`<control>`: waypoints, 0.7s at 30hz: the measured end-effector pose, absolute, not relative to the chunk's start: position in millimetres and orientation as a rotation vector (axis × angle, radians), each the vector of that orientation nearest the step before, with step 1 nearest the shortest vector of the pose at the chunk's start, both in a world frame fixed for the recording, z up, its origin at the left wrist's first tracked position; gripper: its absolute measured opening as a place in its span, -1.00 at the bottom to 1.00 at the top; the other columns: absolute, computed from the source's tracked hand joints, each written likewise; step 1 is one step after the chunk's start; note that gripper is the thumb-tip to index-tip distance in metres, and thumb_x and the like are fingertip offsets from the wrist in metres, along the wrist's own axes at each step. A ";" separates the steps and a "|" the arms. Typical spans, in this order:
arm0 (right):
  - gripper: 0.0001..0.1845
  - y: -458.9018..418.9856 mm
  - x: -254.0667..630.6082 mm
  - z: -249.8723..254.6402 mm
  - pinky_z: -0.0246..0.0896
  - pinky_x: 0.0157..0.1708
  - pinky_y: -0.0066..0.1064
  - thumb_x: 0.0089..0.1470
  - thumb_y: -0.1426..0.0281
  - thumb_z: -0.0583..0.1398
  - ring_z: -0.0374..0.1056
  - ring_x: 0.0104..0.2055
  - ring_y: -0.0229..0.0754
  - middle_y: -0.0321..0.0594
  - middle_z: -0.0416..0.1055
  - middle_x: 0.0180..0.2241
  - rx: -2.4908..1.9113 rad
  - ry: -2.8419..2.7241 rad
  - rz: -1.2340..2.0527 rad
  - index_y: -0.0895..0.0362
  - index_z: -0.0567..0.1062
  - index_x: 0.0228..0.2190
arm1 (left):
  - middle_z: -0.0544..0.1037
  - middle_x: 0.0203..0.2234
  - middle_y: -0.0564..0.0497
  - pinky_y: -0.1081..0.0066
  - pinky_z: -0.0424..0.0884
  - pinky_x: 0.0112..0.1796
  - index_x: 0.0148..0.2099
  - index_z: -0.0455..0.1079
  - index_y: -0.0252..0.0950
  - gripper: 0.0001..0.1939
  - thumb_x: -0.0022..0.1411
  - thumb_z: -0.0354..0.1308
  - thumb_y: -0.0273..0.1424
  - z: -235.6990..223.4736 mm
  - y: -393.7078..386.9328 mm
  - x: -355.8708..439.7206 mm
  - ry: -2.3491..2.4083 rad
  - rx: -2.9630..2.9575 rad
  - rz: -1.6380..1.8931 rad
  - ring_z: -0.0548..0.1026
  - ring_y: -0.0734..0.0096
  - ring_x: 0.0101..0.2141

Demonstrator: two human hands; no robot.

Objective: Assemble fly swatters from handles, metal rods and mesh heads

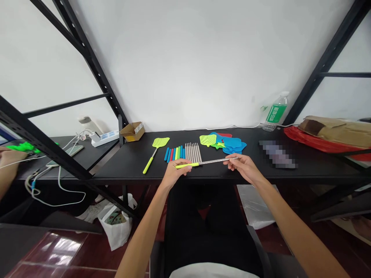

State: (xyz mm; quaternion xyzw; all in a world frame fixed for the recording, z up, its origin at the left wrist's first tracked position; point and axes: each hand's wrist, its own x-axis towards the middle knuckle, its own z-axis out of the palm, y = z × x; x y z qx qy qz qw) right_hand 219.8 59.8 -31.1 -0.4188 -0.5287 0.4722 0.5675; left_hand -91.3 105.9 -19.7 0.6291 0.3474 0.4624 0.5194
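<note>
My left hand [179, 167] is closed round a yellow-green fly swatter handle [188, 165] with a thin metal rod [214, 161] coming out of it. The rod's far end is pinched between the fingers of my right hand [241, 166]. Both hands are just above the table's front edge. Behind them several metal rods [193, 152] lie side by side, beside a row of blue, red and yellow-green handles [174, 154]. A whole yellow-green fly swatter [156, 148] rests farther left. Loose swatter heads [232, 144] in blue, yellow-green and red are piled behind my right hand.
On the right stand a green-labelled bottle [276, 112] and a red and brown package [333, 133]; a blurred-out flat object [278, 154] lies nearer. A small cardboard box [132, 131] is at the back left. Black shelf posts [95, 65] flank the table [116, 166]. Another person's hand [11, 156] shows far left.
</note>
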 end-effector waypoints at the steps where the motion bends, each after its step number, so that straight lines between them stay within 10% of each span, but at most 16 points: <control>1: -0.67 60.0 219.8 -31.5 0.23 -0.43 -0.31 0.02 0.14 0.37 0.38 -0.41 -0.16 -0.07 0.60 -0.31 -0.983 -1.240 1.108 0.11 0.61 -0.25 | 0.60 -0.50 -0.02 0.46 0.36 -0.51 -0.22 0.60 -0.34 -0.69 0.00 0.43 -0.26 -19.9 106.0 -91.5 0.833 1.514 1.110 0.46 0.45 -0.53; 21: -0.69 60.9 217.4 -33.2 0.19 -0.43 -0.35 0.08 0.11 0.34 0.32 -0.45 -0.22 -0.16 0.51 -0.46 -1.011 -1.258 1.048 0.12 0.59 -0.41 | 0.58 -0.49 -0.02 0.47 0.38 -0.50 -0.22 0.60 -0.34 -0.68 0.00 0.43 -0.26 -18.5 104.7 -90.9 0.820 1.504 1.099 0.47 0.44 -0.50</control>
